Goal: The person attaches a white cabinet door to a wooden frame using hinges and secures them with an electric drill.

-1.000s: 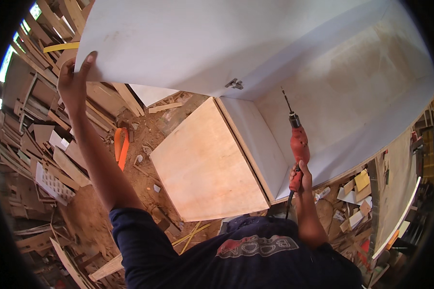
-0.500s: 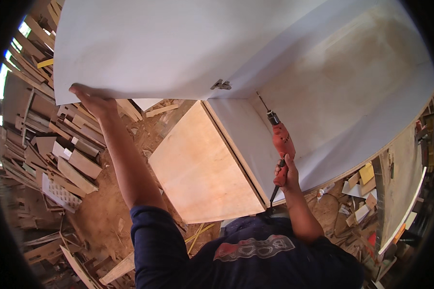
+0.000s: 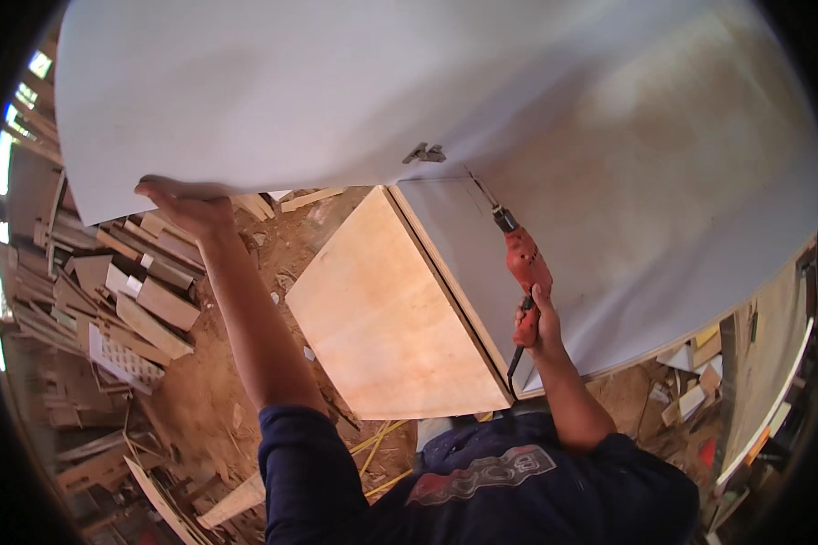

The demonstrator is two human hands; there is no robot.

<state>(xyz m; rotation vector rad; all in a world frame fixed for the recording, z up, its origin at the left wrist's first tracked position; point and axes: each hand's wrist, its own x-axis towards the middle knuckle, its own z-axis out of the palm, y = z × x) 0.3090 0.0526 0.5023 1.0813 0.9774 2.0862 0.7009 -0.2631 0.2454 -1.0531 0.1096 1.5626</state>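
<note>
Left hand (image 3: pixel 186 204) grips the white door panel (image 3: pixel 273 100) edge; right hand (image 3: pixel 536 322) clasps the red drill (image 3: pixel 525 272), bit apparently near the hinge (image 3: pixel 424 153) inside the open cabinet (image 3: pixel 627 227).

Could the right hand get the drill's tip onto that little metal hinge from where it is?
Probably yes. The right hand grips the red drill, whose bit already points at the hinge, with only bare white panel between them.

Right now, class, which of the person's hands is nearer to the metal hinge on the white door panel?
Right. The right hand grips the red drill, whose bit points up toward the hinge. The left hand holds the panel's lower edge far to the hinge's left.
</note>
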